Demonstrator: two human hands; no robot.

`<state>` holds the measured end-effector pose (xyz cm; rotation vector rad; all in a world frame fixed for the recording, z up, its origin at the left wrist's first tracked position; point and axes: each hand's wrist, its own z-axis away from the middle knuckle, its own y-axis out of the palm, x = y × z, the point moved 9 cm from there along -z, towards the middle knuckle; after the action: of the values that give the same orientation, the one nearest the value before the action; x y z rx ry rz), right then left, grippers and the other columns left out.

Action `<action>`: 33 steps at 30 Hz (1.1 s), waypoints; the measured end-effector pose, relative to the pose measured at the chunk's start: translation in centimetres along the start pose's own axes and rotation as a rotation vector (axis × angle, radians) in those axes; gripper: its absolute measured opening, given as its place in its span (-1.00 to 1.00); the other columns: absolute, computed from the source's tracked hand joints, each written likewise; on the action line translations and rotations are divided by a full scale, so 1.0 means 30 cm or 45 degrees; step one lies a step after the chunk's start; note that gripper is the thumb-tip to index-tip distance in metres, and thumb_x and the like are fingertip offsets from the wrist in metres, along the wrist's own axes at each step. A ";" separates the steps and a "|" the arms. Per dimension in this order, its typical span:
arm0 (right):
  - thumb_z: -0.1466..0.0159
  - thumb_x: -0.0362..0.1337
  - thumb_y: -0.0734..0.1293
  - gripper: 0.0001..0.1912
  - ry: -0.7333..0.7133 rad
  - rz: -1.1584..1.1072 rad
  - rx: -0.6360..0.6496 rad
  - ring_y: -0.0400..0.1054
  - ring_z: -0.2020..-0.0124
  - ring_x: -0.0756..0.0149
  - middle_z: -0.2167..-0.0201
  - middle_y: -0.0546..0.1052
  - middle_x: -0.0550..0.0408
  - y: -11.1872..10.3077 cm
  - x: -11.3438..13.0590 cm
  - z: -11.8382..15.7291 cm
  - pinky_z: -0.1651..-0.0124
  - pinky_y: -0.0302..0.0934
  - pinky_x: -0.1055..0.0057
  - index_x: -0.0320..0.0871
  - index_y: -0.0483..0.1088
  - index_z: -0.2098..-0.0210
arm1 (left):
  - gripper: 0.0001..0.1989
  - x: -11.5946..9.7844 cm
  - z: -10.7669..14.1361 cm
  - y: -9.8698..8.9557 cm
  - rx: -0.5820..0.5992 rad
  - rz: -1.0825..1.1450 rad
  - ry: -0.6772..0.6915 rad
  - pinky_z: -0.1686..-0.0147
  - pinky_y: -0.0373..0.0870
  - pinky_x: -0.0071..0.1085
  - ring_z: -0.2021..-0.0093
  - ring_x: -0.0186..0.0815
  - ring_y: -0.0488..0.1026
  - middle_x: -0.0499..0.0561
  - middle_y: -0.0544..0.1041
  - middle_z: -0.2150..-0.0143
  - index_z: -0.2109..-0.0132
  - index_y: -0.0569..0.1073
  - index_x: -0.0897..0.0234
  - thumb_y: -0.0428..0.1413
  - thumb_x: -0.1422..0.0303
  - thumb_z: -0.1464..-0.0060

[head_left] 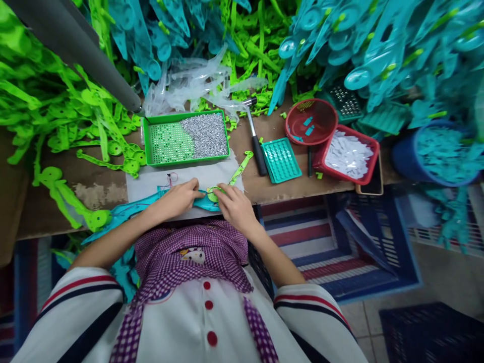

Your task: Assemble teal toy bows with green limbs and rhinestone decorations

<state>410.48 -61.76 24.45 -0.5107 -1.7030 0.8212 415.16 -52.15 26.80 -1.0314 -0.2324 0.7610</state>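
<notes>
A long blue plastic part (206,203) lies across the table's front edge on a white cloth (145,182). My left hand (181,199) is closed at this part, its fingertips bent down and partly hidden. My right hand (236,207) has its fingers closed on a lime-green plastic arm piece (241,169), whose round end rests over the blue part. The piece's narrow end points away to the right. Thin red and dark wires (172,177) with a small dark tip stick up behind my left hand.
Behind the cloth stands a green tray (185,160) of small metal pins. To its right are a hammer (257,154), a teal ridged tray (282,160), a red bowl (312,121) and a red basket (374,146) of white pieces. Green and blue parts pile up behind; a grey pole (86,55) slants in.
</notes>
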 end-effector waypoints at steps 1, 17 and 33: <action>-0.41 -0.31 0.13 -0.60 -0.014 0.003 -0.007 0.31 -0.10 0.12 -0.16 0.45 -0.11 0.004 0.019 -0.002 -0.08 0.22 0.17 -0.12 0.38 -0.17 | -0.57 0.001 0.000 0.000 0.011 -0.002 0.013 0.17 0.38 -0.38 0.23 -0.30 0.44 0.07 0.38 0.14 -0.03 0.55 0.18 -0.08 0.59 -0.19; -0.40 -0.29 0.18 -0.67 -0.089 0.109 0.114 0.29 -0.01 0.13 -0.07 0.50 -0.03 0.058 0.056 -0.034 0.00 0.08 0.18 -0.05 0.42 -0.09 | -0.62 0.028 0.053 -0.025 -0.053 0.063 0.030 0.17 0.42 -0.28 0.22 -0.25 0.44 0.13 0.42 0.06 -0.03 0.52 0.24 -0.10 0.55 -0.22; -0.41 -0.29 0.16 -0.66 -0.113 0.143 0.112 0.27 -0.02 0.14 -0.12 0.49 0.00 0.066 0.056 -0.027 0.00 0.07 0.17 -0.04 0.39 -0.12 | -0.64 0.023 -0.068 -0.064 0.218 0.123 0.483 0.09 0.37 -0.40 0.14 -0.30 0.44 0.06 0.52 0.22 0.23 0.60 0.21 -0.04 0.62 -0.05</action>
<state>410.62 -59.04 24.18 -0.5197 -1.7229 1.0081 417.58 -53.63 27.25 -1.0074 0.2068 0.6455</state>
